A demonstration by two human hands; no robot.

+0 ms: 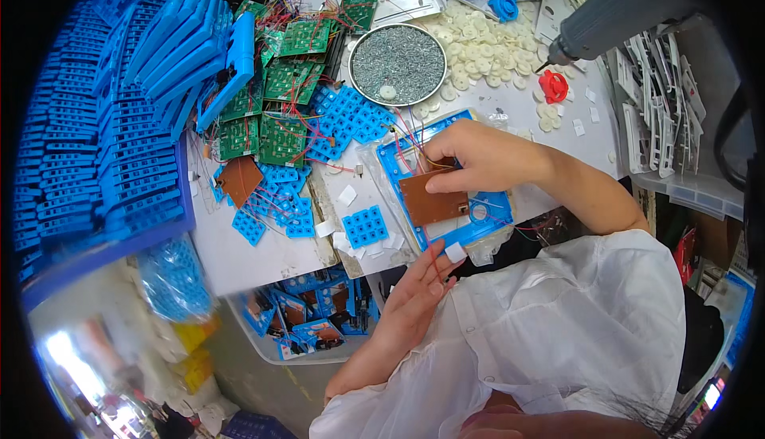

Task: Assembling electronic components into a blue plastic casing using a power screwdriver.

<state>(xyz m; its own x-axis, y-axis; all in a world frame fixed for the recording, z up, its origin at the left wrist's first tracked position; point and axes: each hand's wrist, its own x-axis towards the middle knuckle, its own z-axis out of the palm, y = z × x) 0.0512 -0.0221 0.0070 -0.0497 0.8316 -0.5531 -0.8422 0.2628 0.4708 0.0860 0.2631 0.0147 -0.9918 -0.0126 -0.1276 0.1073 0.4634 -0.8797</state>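
Observation:
My right hand point(482, 154) grips a brown circuit board point(430, 200) from above, thumb on its face and the other fingers partly hidden. The board is tilted over a blue plastic housing point(468, 236), which lies in clear wrapping. Thin red and yellow wires run around the board and housing. Below the housing's near edge is my left hand point(416, 286), palm turned up. A small white square piece point(455, 252) is at its fingertips, and a red wire passes over the fingers. Just left of the housing lies a blue keypad point(365, 226), with white paper squares point(347, 195) around it.
A round tray point(353, 60) of small screws stands behind the housing, beside cream discs point(486, 48). An electric screwdriver point(613, 21) hangs at upper right. Green circuit boards point(283, 138) and stacked blue housings point(135, 120) fill the left. A bin point(315, 355) of assembled parts sits below the table.

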